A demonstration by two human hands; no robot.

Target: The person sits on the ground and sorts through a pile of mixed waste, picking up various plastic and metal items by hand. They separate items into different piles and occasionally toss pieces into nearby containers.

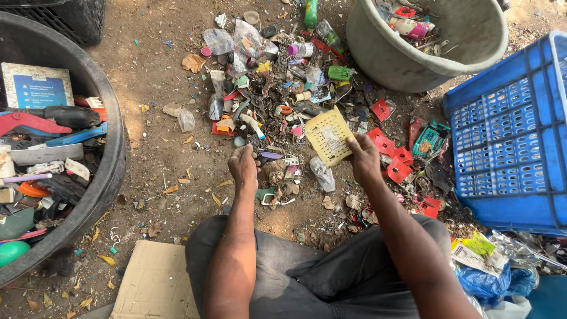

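My right hand holds a pale yellow perforated plastic panel by its lower right edge, lifted above a heap of mixed plastic scrap on the dirt ground. My left hand reaches down to the near edge of the heap, its fingers closed on small pieces beside a purple bit; what it grips is hidden. Red plastic fragments lie just right of my right hand. My legs in dark grey trousers are folded below.
A black round tub full of sorted plastic stands at left. A grey-green tub with bottles sits at top right, and a blue plastic crate at right. Cardboard lies by my left knee; bags lie lower right.
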